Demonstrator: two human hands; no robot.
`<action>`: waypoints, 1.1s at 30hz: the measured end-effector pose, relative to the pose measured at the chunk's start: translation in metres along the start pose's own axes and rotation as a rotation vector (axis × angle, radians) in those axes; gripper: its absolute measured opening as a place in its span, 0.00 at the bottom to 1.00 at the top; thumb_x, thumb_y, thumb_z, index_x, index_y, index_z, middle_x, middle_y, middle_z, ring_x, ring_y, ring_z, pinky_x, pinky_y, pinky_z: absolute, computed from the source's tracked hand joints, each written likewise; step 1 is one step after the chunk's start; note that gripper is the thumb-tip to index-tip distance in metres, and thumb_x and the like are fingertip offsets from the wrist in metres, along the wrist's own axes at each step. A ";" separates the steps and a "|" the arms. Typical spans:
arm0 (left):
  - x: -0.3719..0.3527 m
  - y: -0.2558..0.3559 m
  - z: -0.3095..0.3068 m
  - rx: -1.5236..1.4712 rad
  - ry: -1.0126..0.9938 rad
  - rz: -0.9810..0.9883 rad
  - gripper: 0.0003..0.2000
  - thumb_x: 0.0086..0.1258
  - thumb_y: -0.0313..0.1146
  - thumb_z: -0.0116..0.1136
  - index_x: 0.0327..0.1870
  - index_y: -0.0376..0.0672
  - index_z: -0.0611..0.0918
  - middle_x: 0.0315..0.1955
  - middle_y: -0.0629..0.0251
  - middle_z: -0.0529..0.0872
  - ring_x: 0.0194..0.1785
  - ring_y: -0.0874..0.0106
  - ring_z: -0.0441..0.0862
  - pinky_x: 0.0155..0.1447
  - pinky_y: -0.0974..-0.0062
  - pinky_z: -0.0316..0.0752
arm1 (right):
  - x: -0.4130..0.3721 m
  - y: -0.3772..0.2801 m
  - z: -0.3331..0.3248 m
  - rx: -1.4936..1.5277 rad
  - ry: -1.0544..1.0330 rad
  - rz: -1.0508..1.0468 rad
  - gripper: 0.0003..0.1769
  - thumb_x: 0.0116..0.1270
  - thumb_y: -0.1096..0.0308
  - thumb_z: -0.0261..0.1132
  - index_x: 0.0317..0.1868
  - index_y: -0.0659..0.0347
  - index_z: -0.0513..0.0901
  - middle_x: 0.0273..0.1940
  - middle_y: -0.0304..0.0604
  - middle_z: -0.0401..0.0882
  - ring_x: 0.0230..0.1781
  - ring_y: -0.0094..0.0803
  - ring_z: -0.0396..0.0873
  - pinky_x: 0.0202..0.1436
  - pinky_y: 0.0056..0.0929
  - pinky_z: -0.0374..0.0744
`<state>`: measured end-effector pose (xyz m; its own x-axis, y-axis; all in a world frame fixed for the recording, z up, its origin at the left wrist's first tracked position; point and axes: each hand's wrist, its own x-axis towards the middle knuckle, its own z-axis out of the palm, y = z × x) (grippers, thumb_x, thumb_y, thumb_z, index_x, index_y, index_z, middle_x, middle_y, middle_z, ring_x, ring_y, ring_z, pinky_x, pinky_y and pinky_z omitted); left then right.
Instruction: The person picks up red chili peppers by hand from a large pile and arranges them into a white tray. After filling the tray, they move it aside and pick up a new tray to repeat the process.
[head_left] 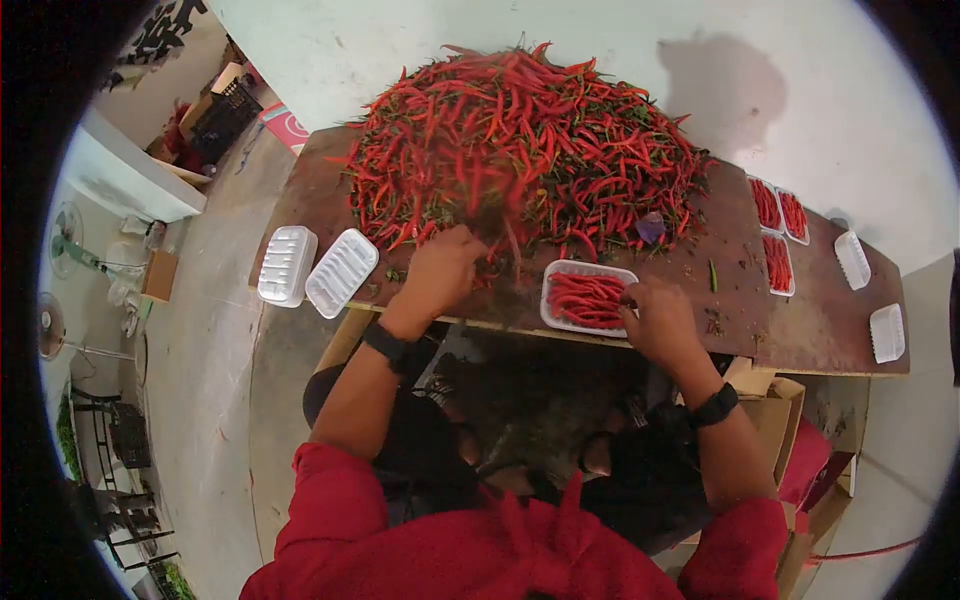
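Note:
A big heap of red chilies (pixel 520 140) with green stems covers the back of the brown table. My left hand (pixel 445 270) is at the heap's front edge, its fingers bent toward a few chilies; what it holds, if anything, is too small to tell. Near the table's front edge sits a white tray (pixel 546 300) filled with red chilies laid side by side. At the tray's right rim is my right hand (pixel 658 318), its fingers curled closed against the chilies; whether a chili is between them is hidden.
White trays (pixel 287 265) are stacked at the left corner, with another tray (pixel 342 273) beside them. Filled trays (pixel 778 262) and white trays (pixel 852 260) stand at the right. Cardboard boxes (pixel 785 400) are under the table, right. A purple scrap (pixel 651 228) lies by the heap.

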<state>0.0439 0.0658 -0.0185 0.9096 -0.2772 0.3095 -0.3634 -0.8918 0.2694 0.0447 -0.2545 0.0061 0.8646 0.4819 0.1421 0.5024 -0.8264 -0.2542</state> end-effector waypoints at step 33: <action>-0.021 0.089 -0.015 -1.100 -0.368 -0.401 0.07 0.65 0.31 0.58 0.38 0.38 0.78 0.29 0.72 0.81 0.32 0.83 0.76 0.38 0.81 0.73 | -0.018 -0.060 0.016 1.017 -0.414 0.159 0.16 0.58 0.65 0.64 0.44 0.67 0.82 0.35 0.48 0.84 0.38 0.27 0.80 0.43 0.31 0.77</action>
<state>-0.0103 -0.0029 0.0129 0.9340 -0.2960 -0.2003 0.1409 -0.2102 0.9675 -0.0008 -0.2087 0.0031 0.7548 0.6088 -0.2442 -0.0164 -0.3547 -0.9348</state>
